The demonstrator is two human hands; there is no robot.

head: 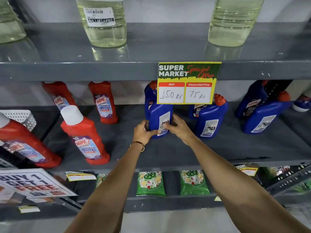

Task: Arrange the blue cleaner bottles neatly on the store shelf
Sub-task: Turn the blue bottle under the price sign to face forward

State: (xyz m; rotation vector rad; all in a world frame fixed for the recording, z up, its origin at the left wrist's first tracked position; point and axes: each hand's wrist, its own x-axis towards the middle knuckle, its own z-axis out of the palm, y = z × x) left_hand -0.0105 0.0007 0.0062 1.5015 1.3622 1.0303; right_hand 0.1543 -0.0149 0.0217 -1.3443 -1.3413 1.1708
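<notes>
A blue cleaner bottle (157,118) stands on the grey middle shelf (168,152), its back label facing me. My left hand (143,132) grips its lower left side and my right hand (179,126) grips its right side. Another blue bottle (149,96) stands right behind it, partly hidden by a price card. To the right a blue bottle (210,118) with a red cap shows its back label, with one more (196,110) behind it. Further right stand two more blue bottles (262,118), (252,98).
A yellow Super Market price card (188,83) hangs from the upper shelf edge. Red bathroom cleaner bottles (85,138), (104,101) stand on the left of the same shelf. Clear liquid bottles (102,22) sit above; green packets (150,183) lie below.
</notes>
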